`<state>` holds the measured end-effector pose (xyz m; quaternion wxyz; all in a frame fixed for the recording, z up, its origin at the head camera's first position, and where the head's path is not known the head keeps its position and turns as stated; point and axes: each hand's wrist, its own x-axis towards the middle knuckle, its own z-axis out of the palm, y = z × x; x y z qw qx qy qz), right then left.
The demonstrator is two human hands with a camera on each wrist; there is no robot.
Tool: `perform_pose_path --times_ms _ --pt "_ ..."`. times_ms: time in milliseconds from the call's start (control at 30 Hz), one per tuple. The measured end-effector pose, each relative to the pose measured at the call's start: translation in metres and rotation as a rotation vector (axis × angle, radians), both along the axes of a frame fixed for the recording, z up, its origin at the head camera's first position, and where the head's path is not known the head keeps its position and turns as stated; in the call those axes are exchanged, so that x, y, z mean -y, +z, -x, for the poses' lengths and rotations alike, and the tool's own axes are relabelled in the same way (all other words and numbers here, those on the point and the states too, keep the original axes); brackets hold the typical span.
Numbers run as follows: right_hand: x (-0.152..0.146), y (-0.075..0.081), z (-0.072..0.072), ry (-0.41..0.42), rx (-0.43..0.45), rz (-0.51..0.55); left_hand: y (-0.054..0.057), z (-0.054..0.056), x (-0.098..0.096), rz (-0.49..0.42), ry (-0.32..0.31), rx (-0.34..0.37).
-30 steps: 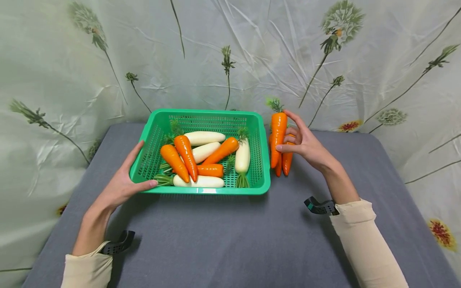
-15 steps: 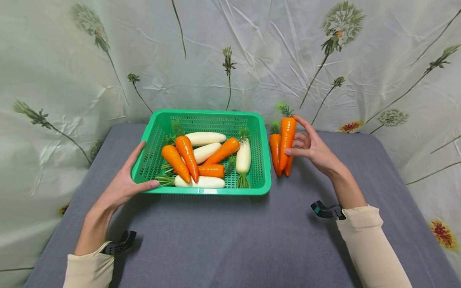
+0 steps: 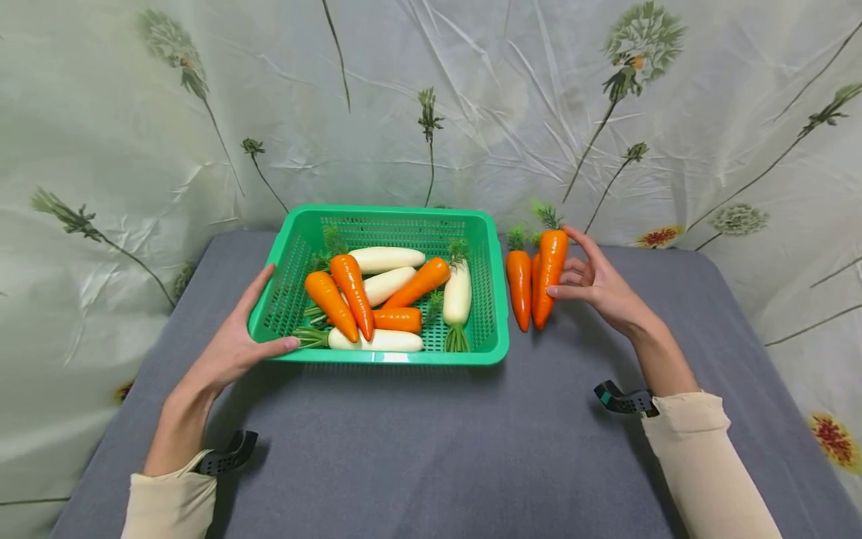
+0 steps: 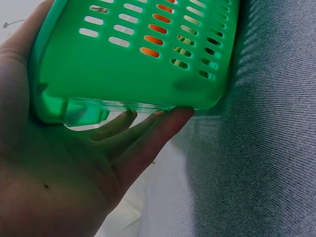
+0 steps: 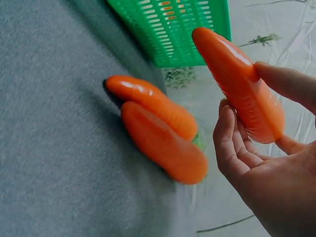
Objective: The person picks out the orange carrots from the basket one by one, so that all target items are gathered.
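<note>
A green plastic basket (image 3: 387, 358) stands on the grey cloth, holding several orange carrots (image 3: 350, 296) and white radishes (image 3: 377, 340). My left hand (image 3: 232, 340) grips its left end. The thumb lies over the front rim, and in the left wrist view the fingers (image 4: 153, 131) spread along the outside wall. To the right of the basket, my right hand (image 3: 602, 288) pinches a carrot (image 3: 551, 269) between thumb and fingers, leafy top pointing up and away. In the right wrist view this carrot is raised above two other carrots (image 5: 153, 106) lying side by side on the cloth.
The grey cloth-covered table (image 3: 417, 449) extends in front of the basket and off to both sides. Behind it hangs a pale curtain (image 3: 377, 150) printed with dandelions, close to the back of the basket.
My right hand has moved right with its carrot, away from the basket, uncovering the carrots lying below. The left hand keeps its grip on the basket.
</note>
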<state>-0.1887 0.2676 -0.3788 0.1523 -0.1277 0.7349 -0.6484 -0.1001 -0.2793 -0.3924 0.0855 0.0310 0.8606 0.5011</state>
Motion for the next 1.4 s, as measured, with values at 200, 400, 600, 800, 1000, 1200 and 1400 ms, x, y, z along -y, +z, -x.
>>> perform_pose_path --times_ms 200,400,600,800,1000,1200,1400 --pt "-0.005 -0.011 -0.002 -0.012 0.039 0.004 -0.002 -0.002 0.002 0.008 -0.002 0.009" --pt "-0.011 -0.017 0.001 -0.028 0.043 -0.009 -0.001 0.000 0.001 -0.018 -0.013 -0.020" --pt "-0.017 -0.022 0.001 -0.032 0.069 -0.053 -0.001 0.001 0.000 -0.026 -0.014 -0.015" --pt "-0.022 -0.029 0.001 -0.036 0.096 -0.057 -0.001 0.001 0.000 -0.029 -0.012 -0.012" --pt "-0.024 -0.036 0.002 -0.042 0.098 -0.058 -0.001 0.001 0.003 -0.009 -0.001 -0.009" --pt "-0.031 -0.041 0.002 -0.059 0.092 -0.086 -0.001 0.002 0.001 -0.004 -0.001 -0.007" --pt "-0.033 -0.044 0.005 -0.052 0.104 -0.094 0.000 0.000 0.001 0.001 0.007 -0.006"
